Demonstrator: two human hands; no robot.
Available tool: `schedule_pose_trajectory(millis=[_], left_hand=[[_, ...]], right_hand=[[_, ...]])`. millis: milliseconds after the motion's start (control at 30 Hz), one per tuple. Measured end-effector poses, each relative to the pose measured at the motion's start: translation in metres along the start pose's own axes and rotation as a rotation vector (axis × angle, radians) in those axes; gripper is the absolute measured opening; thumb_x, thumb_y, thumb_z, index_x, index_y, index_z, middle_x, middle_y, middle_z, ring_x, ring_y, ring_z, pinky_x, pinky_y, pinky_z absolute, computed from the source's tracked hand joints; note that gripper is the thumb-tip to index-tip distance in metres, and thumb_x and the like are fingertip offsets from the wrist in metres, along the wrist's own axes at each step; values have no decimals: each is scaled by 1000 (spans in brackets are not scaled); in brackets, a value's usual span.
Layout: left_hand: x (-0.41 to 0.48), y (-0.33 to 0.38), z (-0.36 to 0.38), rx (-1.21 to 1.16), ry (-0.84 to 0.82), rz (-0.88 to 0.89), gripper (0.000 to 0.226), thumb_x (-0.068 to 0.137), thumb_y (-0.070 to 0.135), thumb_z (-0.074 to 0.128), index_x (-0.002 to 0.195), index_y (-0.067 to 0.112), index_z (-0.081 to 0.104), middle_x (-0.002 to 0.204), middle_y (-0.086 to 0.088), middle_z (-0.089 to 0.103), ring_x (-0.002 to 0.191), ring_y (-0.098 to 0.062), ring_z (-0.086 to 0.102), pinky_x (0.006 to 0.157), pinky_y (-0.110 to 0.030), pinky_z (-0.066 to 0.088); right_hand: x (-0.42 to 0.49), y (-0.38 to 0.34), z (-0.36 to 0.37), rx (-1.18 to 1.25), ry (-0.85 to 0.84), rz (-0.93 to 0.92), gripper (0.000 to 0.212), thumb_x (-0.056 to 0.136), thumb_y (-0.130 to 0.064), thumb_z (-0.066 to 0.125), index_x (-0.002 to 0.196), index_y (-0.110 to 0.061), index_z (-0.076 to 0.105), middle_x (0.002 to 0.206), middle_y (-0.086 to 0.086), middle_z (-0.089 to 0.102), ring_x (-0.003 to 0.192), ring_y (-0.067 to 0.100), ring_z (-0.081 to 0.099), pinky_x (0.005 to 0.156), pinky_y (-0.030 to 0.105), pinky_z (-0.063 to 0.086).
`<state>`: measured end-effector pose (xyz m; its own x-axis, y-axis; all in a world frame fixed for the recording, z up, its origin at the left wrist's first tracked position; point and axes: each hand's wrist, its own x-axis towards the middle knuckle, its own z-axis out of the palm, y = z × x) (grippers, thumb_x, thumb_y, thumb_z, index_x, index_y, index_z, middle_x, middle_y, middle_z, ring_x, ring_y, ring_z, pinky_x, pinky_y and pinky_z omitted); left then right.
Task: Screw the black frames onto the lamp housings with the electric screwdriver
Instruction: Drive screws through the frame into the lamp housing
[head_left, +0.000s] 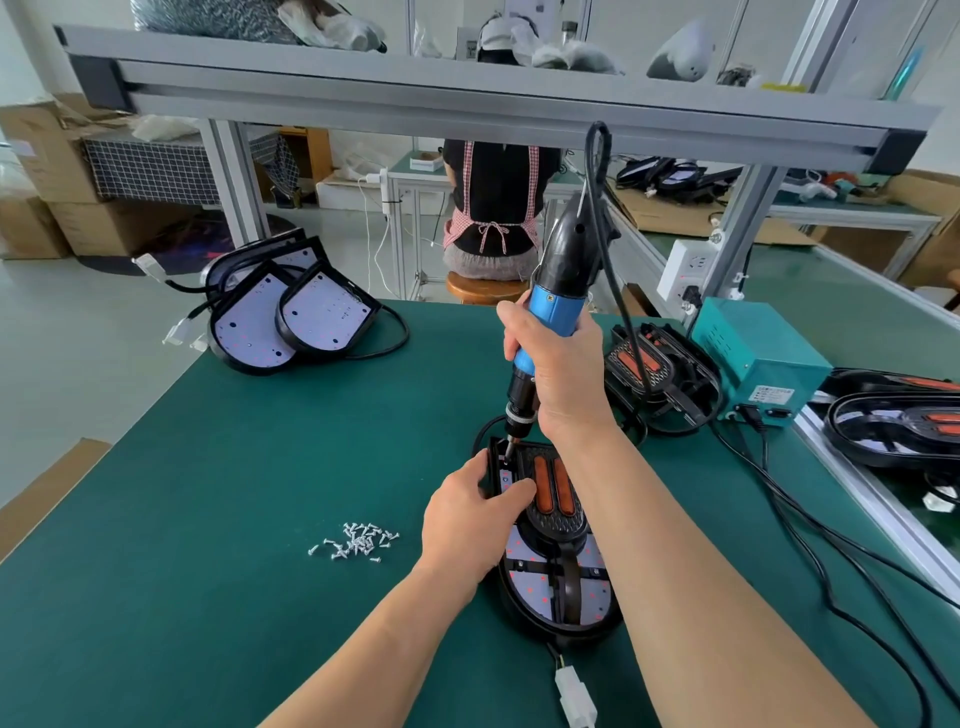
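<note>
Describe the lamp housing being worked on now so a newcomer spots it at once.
On the green mat, look near the front edge, right of the loose screws. The lamp housing lies under the electric screwdriver's tip. Unlike the bare housings at far left and the framed ones at right, it alone has the left hand holding it.

Place: small assembly workshop | counter (208, 467) with green mat under aluminium shelf frame (467, 98) | stacked lamp housings (291, 322) | loose screws (358, 540) | teal power box (753, 353) | cardboard boxes (47, 156) | another worker (496, 208) seated behind
</note>
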<state>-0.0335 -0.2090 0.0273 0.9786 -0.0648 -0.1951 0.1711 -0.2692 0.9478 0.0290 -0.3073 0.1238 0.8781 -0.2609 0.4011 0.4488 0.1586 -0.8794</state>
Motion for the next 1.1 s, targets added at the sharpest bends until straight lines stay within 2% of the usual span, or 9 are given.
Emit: schedule_pose_trajectory(millis=[233,333,433,500,633,800,867,1000,1100], left_hand=[[-5,4,-2,24,-26,20,57,68,51,61,120,28,65,85,4,76,83,-25,72,83,-45,59],[-5,4,-3,26,-39,23,58,70,50,63,124,29,64,91,9,77,84,-17,73,86,-43,59],[-5,4,-4,48,-41,36,41,71,48,62,110,37,67,85,15,76,83,-14,73,85,-41,59],[-5,4,-4,60,-36,46,32,71,49,61,102,40,67,81,17,75,82,-14,72,83,-39,58],[-6,3,-4,65,-22,68,20,76,46,62,95,44,67,81,17,74,82,-14,70,80,-36,58],[-5,4,-4,65,-18,60,32,73,49,62,104,39,68,84,15,75,83,-15,70,79,-35,58],[-6,5,-4,71,-16,56,43,70,52,61,111,38,67,86,18,74,84,-9,70,81,-33,57],[-7,5,-5,79,-12,68,29,72,50,61,99,42,67,80,18,74,82,-12,70,83,-39,58],[-6,4,-5,74,-12,65,38,74,50,63,111,39,66,84,16,75,83,-11,71,79,-33,57]], right_hand=[[-7,-13,-14,59,-40,28,19,83,-17,73,93,-8,60,66,-1,54,59,12,51,64,20,49],[-8,-31,-19,75,28,-32,16,85,-20,73,91,-12,61,65,-1,55,58,11,52,66,19,50],[-2,-56,-32,127,135,-72,16,87,-24,74,89,-18,59,64,-2,57,56,9,53,61,19,50],[0,-65,-50,165,240,-3,21,84,-28,78,90,-22,58,63,-5,59,54,8,54,57,20,48],[-8,-50,-96,68,436,310,31,85,-37,80,97,-17,60,63,-5,60,49,6,56,54,22,48],[-37,-20,-147,135,605,567,34,81,-38,84,93,-13,63,80,2,61,52,10,62,63,26,57],[-48,-13,-160,111,620,624,37,79,-39,85,94,-12,63,89,4,60,57,12,64,66,27,59],[-63,0,-171,9,618,673,35,81,-35,84,95,-10,64,83,5,64,60,14,64,74,30,57],[-69,11,-172,-180,608,625,36,85,-24,81,106,-3,60,82,8,65,64,19,65,75,33,50]])
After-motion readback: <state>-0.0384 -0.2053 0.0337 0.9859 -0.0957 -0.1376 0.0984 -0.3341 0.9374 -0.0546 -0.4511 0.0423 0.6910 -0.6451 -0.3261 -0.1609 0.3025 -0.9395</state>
